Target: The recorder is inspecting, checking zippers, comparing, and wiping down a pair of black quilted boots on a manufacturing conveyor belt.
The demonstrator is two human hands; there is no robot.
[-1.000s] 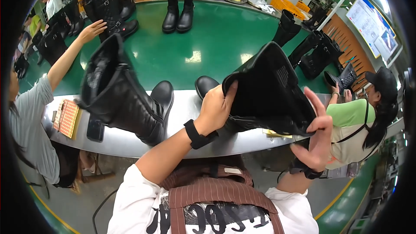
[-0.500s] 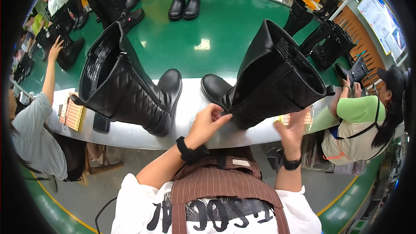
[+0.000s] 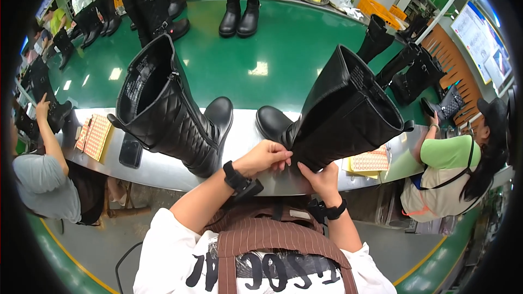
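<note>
The black boot [image 3: 348, 111] stands on the tabletop [image 3: 245, 128] toward two o'clock. The left hand [image 3: 264, 158] has its fingers pressed together by the ankle; whether they pinch anything, I cannot tell. The right hand [image 3: 322, 179], thumb spread from fingers, flanks the heel, probably for steadiness.

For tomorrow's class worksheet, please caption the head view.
Left hand and right hand at the ankle of a tall black boot, a second boot standing to its left.
</note>
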